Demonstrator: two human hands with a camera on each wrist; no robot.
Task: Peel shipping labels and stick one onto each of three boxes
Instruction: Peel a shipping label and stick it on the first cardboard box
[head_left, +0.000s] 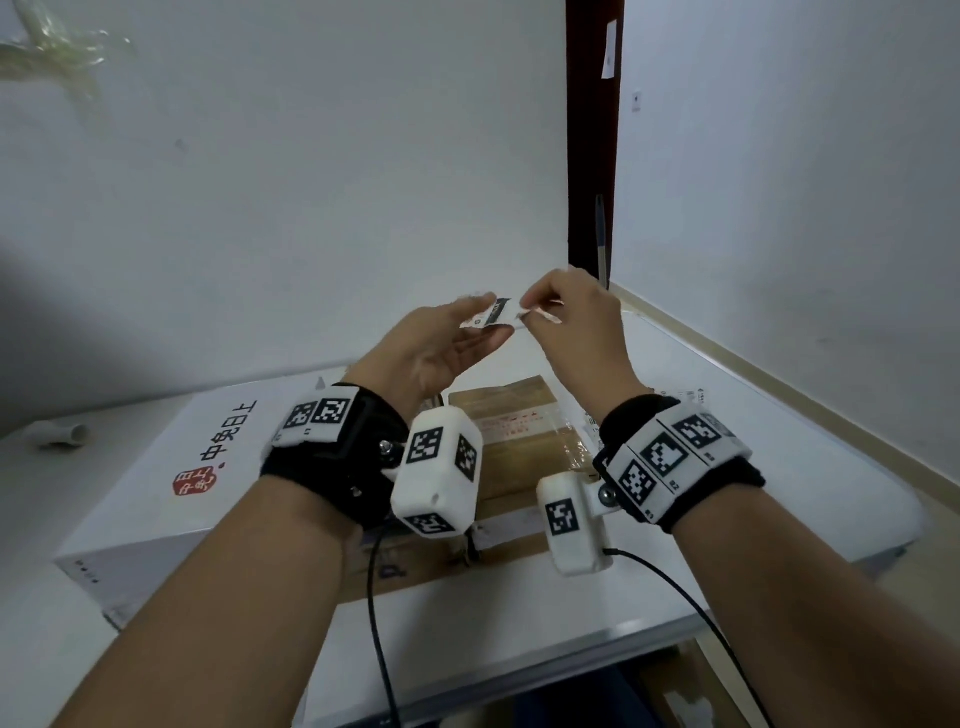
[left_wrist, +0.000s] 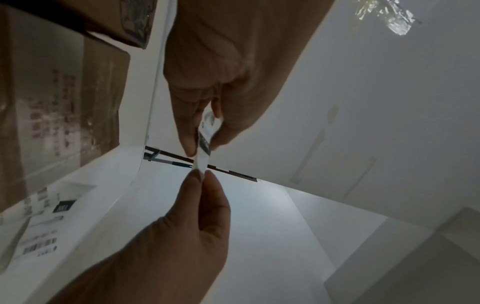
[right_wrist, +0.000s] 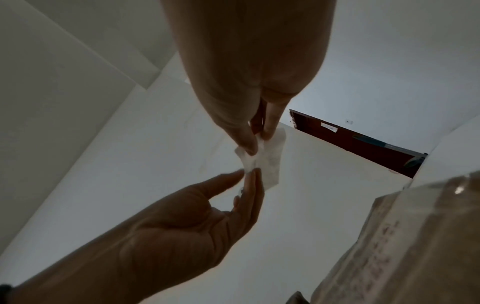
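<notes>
Holding a small shipping label (head_left: 491, 313) up in the air above the far part of the worktop (head_left: 649, 613), well clear of everything lying on it. Left hand (head_left: 441, 348) palm-up, thumb and fingertips pinched on the label's near-left end. Right hand (head_left: 576, 322) pinching the opposite end between thumb and forefinger, other fingers curled in. Both hands close together, joined only by the label.

Below them, three boxes grouped on the worktop: a large white box (head_left: 171, 467) with red seal and black characters toward the left edge; a small brown box (head_left: 514, 431) wrapped in clear tape toward the middle; a flat brown cardboard box (head_left: 457, 566) partly hidden under the wrist cameras, toward the near edge. A printed label sheet (left_wrist: 39, 226) lying flat near the right side, beside the small brown box. Bare white surface along the near edge and out to the rounded right corner. White walls close behind and to the right, meeting at a dark red door (head_left: 592, 130) in the far corner.

Label itself: white, narrow, slightly bent, with a black printed block and grey print on the upper face; seen from the right wrist, pale and translucent, one thin layer splayed apart from the other at the right-hand pinch.
</notes>
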